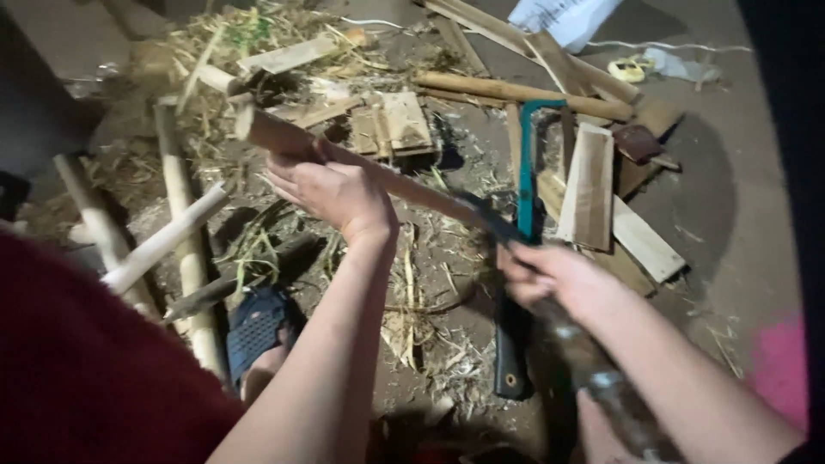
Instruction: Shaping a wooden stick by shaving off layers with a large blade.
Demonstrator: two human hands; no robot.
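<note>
A: What does each hand hold?
B: The left hand (335, 193) grips a long wooden strip (404, 185) running from ten o'clock; the right hand (550, 275) clenches a dark blade (490, 219) against it.
A: Progress?
B: Shavings (430, 344) at six o'clock suggest trimming underway; the strip remains uncut. A teal saw (526, 172) lies at two o'clock.

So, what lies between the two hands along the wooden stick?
In the head view, between the left hand and the right hand runs only the wooden stick itself, meeting a dark blade.
</note>
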